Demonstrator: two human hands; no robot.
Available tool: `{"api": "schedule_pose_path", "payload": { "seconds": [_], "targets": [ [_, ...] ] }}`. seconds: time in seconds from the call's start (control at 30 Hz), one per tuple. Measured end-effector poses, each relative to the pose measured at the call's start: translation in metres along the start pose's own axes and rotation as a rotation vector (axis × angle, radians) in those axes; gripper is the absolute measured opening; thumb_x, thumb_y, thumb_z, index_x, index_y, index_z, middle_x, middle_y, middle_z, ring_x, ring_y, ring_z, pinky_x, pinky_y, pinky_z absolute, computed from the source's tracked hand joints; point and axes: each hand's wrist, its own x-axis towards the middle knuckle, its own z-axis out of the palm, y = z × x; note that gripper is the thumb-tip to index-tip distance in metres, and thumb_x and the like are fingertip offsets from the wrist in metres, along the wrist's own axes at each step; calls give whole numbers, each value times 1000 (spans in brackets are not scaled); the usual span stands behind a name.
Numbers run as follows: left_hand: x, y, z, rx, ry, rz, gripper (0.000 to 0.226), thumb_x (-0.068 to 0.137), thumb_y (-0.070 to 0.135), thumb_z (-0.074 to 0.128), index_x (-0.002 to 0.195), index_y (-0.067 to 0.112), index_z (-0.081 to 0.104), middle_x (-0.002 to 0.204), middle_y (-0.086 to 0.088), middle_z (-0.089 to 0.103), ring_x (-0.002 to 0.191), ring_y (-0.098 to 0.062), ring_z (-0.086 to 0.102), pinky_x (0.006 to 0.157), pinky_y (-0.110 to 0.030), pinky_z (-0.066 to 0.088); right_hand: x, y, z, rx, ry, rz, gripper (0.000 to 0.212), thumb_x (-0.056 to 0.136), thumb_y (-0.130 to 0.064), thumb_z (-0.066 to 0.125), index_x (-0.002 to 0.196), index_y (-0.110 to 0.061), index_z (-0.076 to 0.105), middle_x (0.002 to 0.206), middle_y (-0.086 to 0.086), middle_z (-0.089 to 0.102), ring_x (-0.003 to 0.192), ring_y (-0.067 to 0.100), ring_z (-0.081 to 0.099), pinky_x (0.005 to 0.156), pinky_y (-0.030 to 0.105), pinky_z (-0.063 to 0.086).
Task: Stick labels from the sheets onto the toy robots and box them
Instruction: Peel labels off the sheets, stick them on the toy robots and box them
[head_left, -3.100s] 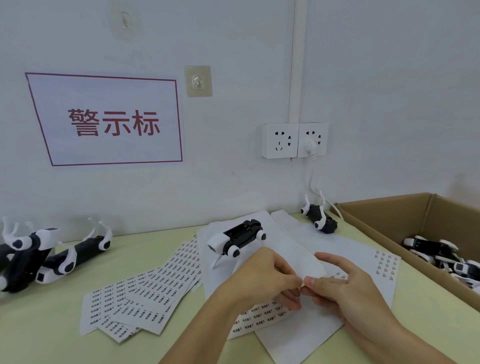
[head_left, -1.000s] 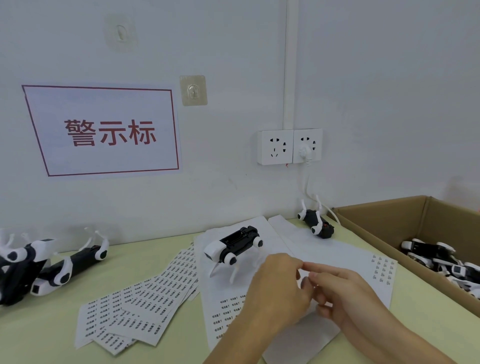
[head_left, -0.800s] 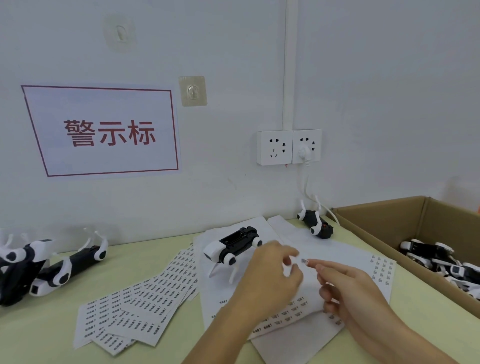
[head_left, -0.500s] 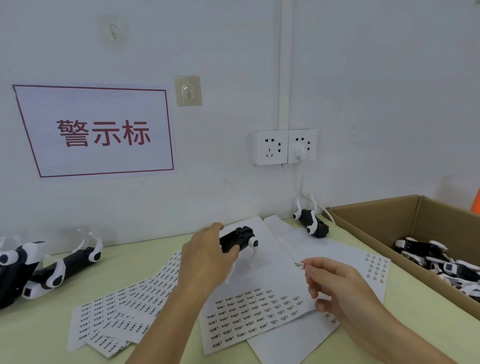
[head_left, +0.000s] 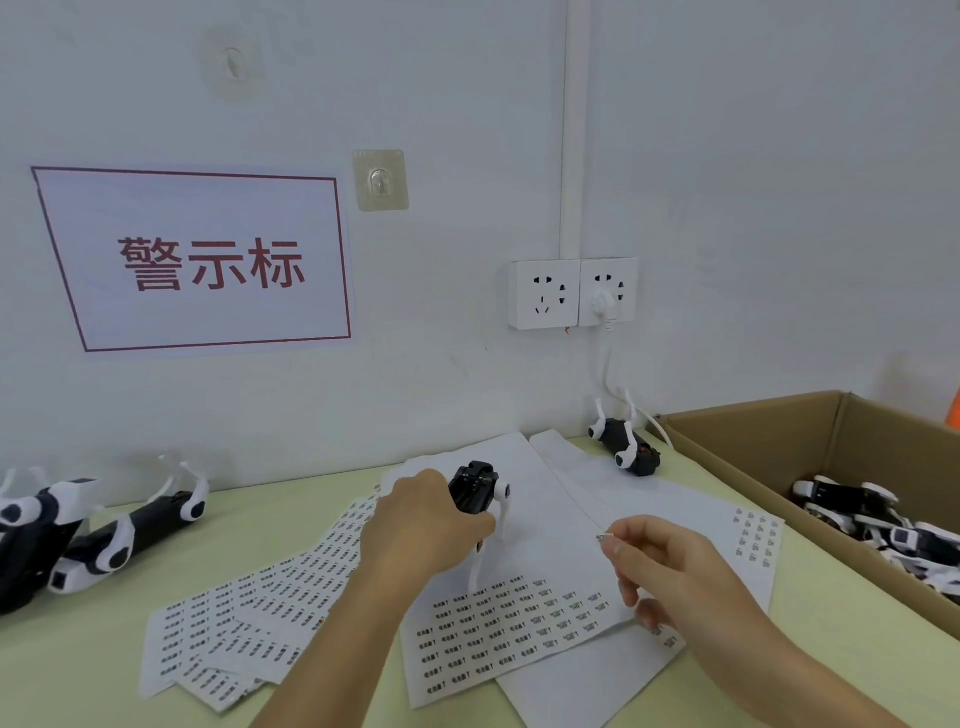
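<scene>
My left hand (head_left: 423, 519) grips a black-and-white toy robot (head_left: 480, 493) that stands on the white label sheets (head_left: 519, 623) in the middle of the table. Its white legs reach down to the paper. My right hand (head_left: 670, 571) hovers to the right of it and pinches a small peeled label (head_left: 603, 538) at the fingertips. The cardboard box (head_left: 779, 441) at the right holds several boxed robots (head_left: 883, 525).
More label sheets (head_left: 249, 634) fan out at the left. Two toy robots (head_left: 104, 535) lie at the far left by the wall, and another robot (head_left: 623, 447) lies near the box, below the wall sockets (head_left: 571, 293). A sign (head_left: 202, 260) hangs on the wall.
My left hand let go of the label sheet, reached forward and took hold of the toy robot. My right hand came away holding the peeled label.
</scene>
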Motion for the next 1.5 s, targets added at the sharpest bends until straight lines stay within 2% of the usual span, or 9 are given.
{"api": "schedule_pose_path", "payload": {
  "seconds": [0.1, 0.4, 0.5, 0.7, 0.83, 0.97, 1.1, 1.33, 1.5],
  "targets": [
    [0, 0, -4, -55, -33, -25, 32, 76, 37, 71, 97, 15, 61, 91, -1, 69, 74, -17, 61, 55, -24, 41, 0, 0, 1, -82, 21, -44, 12, 96, -22, 64, 91, -12, 69, 60, -1, 57, 54, 9, 51, 51, 25, 44],
    [4, -6, -19, -318, -263, 20, 24, 82, 27, 73, 91, 4, 74, 78, -5, 74, 62, -14, 64, 65, -26, 61, -1, -2, -4, -158, 39, -156, 14, 98, -23, 59, 89, -17, 67, 59, -7, 57, 49, 3, 50, 50, 19, 43],
    [2, -5, -13, -548, -380, 70, 28, 86, 33, 69, 90, 6, 69, 77, -2, 69, 78, -21, 72, 68, -29, 58, 0, -3, -8, -159, 39, -203, 15, 98, -23, 59, 87, -19, 68, 60, -8, 59, 51, 3, 51, 52, 13, 42],
    [-12, 18, 22, -951, -485, 103, 15, 93, 22, 53, 97, 8, 54, 80, -12, 70, 65, -24, 63, 65, -34, 49, -1, -8, -16, -161, 0, -301, 16, 94, -23, 65, 82, -32, 70, 71, -1, 62, 62, 8, 50, 60, 20, 42],
    [-18, 23, 34, -903, -515, 135, 40, 74, 30, 56, 109, 11, 54, 87, -8, 77, 77, -27, 70, 77, -42, 50, -1, -9, -18, -194, 6, -361, 16, 91, -19, 69, 81, -31, 70, 69, 9, 55, 63, 16, 49, 61, 21, 40],
    [-19, 22, 36, -755, -544, 240, 58, 79, 33, 56, 133, 44, 40, 95, 0, 78, 78, -14, 72, 71, -30, 55, -2, -10, -17, -230, 4, -377, 21, 91, -14, 69, 76, -29, 70, 58, -5, 39, 52, 8, 35, 49, 15, 31],
    [-21, 24, 36, -735, -535, 312, 58, 77, 32, 55, 127, 60, 47, 97, -2, 76, 81, -19, 70, 92, -49, 56, -4, -12, -17, -267, 31, -387, 23, 92, -15, 69, 75, -30, 71, 54, -5, 34, 45, 7, 30, 43, 13, 28],
    [-25, 28, 38, -750, -523, 360, 49, 86, 25, 53, 119, 61, 51, 97, -7, 68, 71, -24, 70, 88, -50, 55, -5, -13, -16, -345, 44, -413, 23, 90, -14, 71, 72, -28, 71, 50, -6, 30, 44, 6, 28, 45, 11, 28],
    [-23, 27, 38, -691, -477, 402, 46, 94, 30, 60, 124, 61, 46, 104, 3, 72, 81, -2, 67, 71, -18, 52, -7, -14, -15, -380, 56, -415, 21, 90, -12, 71, 73, -25, 71, 49, -6, 29, 44, 7, 28, 45, 13, 31]
  ]
}}
